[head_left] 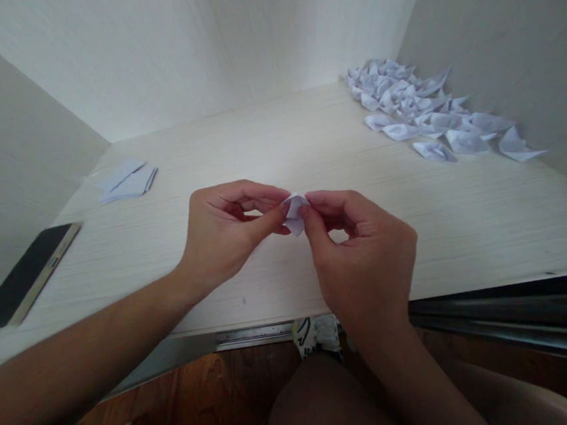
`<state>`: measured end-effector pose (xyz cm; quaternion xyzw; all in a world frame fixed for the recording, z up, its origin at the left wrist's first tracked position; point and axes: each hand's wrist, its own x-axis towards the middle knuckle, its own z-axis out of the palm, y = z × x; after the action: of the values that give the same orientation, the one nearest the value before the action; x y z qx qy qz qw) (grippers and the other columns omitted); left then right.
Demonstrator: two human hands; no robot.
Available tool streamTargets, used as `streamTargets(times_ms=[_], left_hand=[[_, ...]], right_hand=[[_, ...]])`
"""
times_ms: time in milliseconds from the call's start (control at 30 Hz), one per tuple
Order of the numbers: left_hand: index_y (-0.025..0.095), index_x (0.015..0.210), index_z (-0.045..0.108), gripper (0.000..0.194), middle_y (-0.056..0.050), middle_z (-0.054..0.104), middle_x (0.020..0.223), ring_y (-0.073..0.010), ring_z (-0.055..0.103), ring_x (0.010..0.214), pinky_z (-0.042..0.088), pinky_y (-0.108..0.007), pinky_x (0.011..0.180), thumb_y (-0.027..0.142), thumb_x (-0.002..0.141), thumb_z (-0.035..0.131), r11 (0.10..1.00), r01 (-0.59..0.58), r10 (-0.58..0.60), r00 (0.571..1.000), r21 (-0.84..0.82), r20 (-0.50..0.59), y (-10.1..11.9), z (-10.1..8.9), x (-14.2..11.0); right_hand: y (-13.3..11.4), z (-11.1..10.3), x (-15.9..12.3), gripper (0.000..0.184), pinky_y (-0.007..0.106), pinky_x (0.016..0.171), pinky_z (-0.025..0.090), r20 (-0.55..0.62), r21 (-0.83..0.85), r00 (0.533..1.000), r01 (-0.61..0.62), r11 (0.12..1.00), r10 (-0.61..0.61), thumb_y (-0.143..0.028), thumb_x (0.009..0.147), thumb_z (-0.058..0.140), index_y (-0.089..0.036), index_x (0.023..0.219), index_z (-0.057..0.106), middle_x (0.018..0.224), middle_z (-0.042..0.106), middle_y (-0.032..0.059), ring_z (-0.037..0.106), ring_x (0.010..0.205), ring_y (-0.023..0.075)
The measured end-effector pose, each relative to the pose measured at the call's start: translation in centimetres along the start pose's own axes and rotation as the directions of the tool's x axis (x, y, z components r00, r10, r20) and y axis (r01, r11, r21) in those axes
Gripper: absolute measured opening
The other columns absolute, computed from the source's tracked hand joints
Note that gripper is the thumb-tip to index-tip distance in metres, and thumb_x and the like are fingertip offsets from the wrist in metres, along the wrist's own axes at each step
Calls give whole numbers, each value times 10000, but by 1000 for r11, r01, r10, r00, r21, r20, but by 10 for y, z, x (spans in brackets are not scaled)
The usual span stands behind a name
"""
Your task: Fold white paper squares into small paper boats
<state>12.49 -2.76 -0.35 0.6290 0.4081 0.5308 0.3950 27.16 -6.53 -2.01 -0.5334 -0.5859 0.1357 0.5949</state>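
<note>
A small folded piece of white paper point(294, 213) is held above the pale wooden table point(307, 143), near its front edge. My left hand point(229, 228) pinches its left side between thumb and forefinger. My right hand point(361, 258) pinches its right side, fingers curled in. Both hands meet at the paper, which is mostly hidden by the fingertips.
A heap of several folded white paper pieces point(429, 111) lies at the back right by the wall. A few flat paper sheets point(127, 181) lie at the left. A dark phone point(24, 277) rests at the table's left edge. My knees show below.
</note>
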Motion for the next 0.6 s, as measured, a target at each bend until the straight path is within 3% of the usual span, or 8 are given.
streamTargets(times_ms=[200,267,433,600], left_hand=[[238,813,829,157,25,796,739,-128,753,638,665,-211,606,89,765,838,984,-120,133,986,128,-99,5,7,-7],[238,833,828,148,25,796,749,-126,750,650,662,-209,607,104,772,842,978,-145,163,980,150,-118,6,7,-9],[231,885,830,123,4,800,797,-140,759,712,666,-235,655,156,790,854,978,-157,167,983,138,-71,6,2,-7],[255,854,833,57,-13,802,842,-164,759,755,658,-270,657,224,808,850,979,-147,156,986,140,-55,8,0,-4]], right_hand=[[-5,7,-1,155,281,697,583,-62,-192,965,240,952,-255,-88,920,669,-101,1029,779,861,803,60,738,736,169],[-6,8,-1,164,283,700,585,-71,-191,956,266,945,-283,-90,931,658,-89,1043,779,864,803,66,735,733,165],[-2,6,1,133,263,750,611,-75,17,988,140,990,-138,-85,901,701,-148,983,784,879,807,18,749,762,141],[1,5,2,139,299,777,643,21,192,998,-57,980,54,-150,927,707,-222,995,804,927,815,0,775,808,161]])
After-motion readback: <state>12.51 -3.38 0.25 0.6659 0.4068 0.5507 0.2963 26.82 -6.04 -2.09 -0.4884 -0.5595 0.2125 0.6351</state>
